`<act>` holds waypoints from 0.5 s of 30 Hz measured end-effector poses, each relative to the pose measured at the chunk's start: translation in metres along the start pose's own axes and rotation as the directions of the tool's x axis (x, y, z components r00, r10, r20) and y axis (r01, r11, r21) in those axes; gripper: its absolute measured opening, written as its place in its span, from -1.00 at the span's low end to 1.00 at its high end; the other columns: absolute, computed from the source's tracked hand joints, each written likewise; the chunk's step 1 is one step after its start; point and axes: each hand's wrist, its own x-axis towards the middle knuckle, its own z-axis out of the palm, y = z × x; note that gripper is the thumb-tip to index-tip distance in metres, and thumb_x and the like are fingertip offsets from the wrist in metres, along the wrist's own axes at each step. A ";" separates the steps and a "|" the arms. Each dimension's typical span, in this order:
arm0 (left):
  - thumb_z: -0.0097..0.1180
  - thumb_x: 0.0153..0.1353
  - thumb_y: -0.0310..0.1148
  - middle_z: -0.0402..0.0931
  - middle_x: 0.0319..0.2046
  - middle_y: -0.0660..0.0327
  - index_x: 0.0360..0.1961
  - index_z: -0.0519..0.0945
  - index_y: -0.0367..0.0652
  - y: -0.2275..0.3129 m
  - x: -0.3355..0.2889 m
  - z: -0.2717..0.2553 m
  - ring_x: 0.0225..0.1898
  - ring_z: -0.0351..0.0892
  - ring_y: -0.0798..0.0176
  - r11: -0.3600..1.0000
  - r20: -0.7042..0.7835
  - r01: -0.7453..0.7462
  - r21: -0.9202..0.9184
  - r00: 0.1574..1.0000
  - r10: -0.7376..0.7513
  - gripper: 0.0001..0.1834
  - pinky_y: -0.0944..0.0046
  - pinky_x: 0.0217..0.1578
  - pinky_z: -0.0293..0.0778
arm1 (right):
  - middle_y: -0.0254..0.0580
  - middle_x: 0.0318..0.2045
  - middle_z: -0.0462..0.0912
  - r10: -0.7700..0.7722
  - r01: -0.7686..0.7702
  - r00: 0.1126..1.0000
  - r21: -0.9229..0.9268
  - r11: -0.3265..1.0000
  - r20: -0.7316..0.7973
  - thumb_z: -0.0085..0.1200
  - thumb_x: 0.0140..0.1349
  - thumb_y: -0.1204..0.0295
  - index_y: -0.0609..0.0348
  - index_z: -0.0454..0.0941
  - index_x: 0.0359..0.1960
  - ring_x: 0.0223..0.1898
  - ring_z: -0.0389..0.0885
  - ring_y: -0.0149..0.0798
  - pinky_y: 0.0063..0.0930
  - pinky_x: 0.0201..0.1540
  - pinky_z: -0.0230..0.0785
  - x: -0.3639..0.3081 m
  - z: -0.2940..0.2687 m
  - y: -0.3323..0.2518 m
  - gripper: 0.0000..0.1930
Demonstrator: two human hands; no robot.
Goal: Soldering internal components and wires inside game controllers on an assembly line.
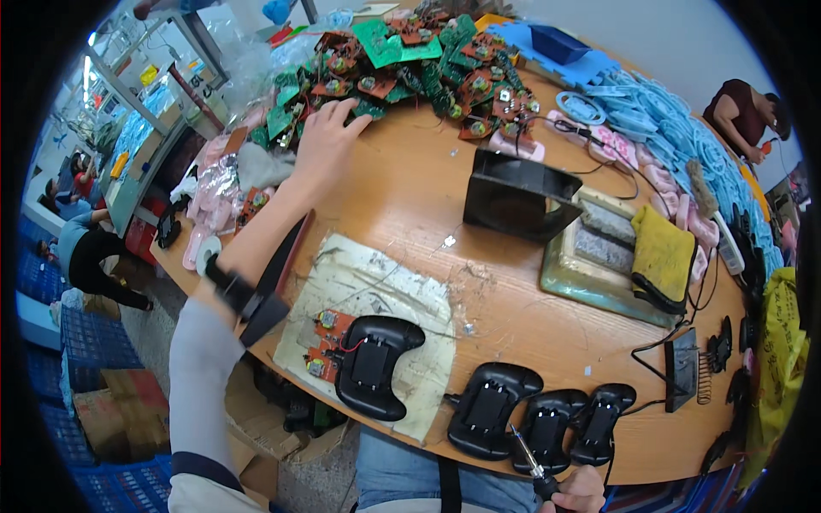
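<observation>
My left hand (332,141) reaches across the table to the near edge of a heap of circuit boards (376,83), its fingers spread; I see nothing held in it. Low at the front edge, my right hand (580,491) is closed round the handle of a soldering iron (532,460), whose tip points up and left over black game controller shells. On a stained pale sheet (410,295) lies one controller shell (373,366), with a reddish-brown circuit board (328,345) beside it, joined by a red wire. Three more shells (489,409) lie in a row to its right.
A black square fan (518,198) stands mid-table. Right of it, a yellow cloth (664,255) hangs over a glassy box (590,282). A soldering iron stand (682,369) with a coil is at the right. Blue cables (654,115) pile along the far right edge. Other people work farther off.
</observation>
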 end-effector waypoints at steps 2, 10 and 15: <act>0.04 -0.11 -0.51 0.40 -0.04 0.18 -0.31 0.55 -0.13 -0.010 0.021 0.031 0.04 0.31 0.11 0.997 0.014 -0.052 0.065 0.999 0.052 -0.74 0.16 -0.01 0.26 | -0.17 -0.71 0.31 -0.003 0.002 0.999 -0.020 1.000 -0.039 0.01 -0.06 0.57 0.29 0.31 -0.49 -0.72 0.24 -0.22 -0.38 -0.61 0.09 0.004 -0.001 -0.003 -0.87; -0.01 0.17 -0.46 0.56 -0.37 0.20 -0.27 0.56 -0.23 -0.027 0.045 0.005 -0.41 0.54 0.15 0.777 0.069 0.340 -0.530 0.930 -0.360 -0.85 0.29 -0.31 0.43 | -0.15 -0.63 0.33 0.126 -0.129 0.989 -0.024 0.991 -0.083 0.03 -0.07 0.57 0.29 0.32 -0.47 -0.63 0.25 -0.22 -0.34 -0.51 0.12 0.000 -0.013 -0.005 -0.85; -0.09 0.26 -0.48 0.50 -0.18 0.27 0.00 0.41 -0.24 -0.004 0.016 -0.091 -0.12 0.45 0.43 0.093 0.478 0.539 -0.837 0.804 -0.352 -0.72 0.45 -0.06 0.30 | -0.16 -0.62 0.33 0.121 -0.118 0.989 0.043 0.992 -0.083 0.04 -0.03 0.54 0.28 0.32 -0.45 -0.62 0.25 -0.24 -0.35 -0.51 0.13 -0.002 -0.011 0.003 -0.84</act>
